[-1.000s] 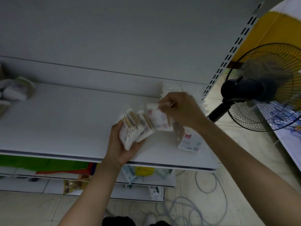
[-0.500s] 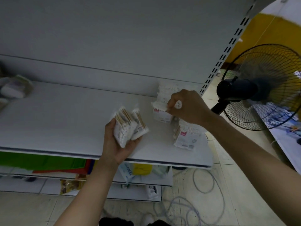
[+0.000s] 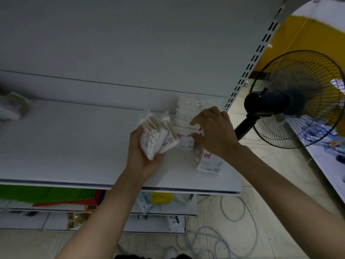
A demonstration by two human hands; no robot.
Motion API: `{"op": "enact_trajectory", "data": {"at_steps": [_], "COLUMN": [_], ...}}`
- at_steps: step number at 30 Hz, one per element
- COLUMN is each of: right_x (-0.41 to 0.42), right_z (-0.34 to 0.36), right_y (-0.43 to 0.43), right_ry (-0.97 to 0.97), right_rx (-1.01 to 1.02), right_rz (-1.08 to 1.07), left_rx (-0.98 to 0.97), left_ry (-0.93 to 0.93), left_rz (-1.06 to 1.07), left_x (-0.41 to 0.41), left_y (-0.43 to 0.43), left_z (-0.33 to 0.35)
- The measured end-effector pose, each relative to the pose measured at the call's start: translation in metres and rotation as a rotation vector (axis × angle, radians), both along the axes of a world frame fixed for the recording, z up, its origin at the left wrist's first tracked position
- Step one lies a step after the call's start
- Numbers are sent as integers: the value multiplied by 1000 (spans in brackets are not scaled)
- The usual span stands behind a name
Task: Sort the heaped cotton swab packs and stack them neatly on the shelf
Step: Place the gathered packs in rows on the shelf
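text: "ZERO" | on: white-blue pack (image 3: 146, 201) | where: lower shelf (image 3: 173, 212)

view: head | looks forward and down | near, close above the shelf (image 3: 74, 146) front edge | single view

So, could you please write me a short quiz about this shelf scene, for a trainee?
1. True or false: the left hand holds several white cotton swab packs.
2. What stands right of the white metal shelf? A ladder; B black pedestal fan; C trolley.
3. Fill in: the ____ hand pinches the red-logo pack beside the back pile.
Key: 1 true; 2 B; 3 right hand.
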State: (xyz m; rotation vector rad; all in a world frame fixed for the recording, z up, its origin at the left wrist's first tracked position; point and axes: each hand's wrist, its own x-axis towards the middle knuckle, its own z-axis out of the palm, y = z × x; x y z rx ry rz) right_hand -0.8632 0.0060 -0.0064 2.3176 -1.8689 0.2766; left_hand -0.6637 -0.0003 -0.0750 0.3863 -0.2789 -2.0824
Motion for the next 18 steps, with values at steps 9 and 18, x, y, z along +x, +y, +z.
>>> {"op": "enact_trajectory", "data": {"at_steps": [9,18], "right_x": [-30,-47], "right_z": [-51,-57], "right_y": [69,55], "right_ry": [-260,-147], "right_rx": [-32,-44], "right_rz": [-207,-111], "left_rx": [51,74], "left_ry": [67,41], "left_rz": [74,95], "left_x": [-33,-35], "left_y": [0,1], "left_z": [4,0]}}
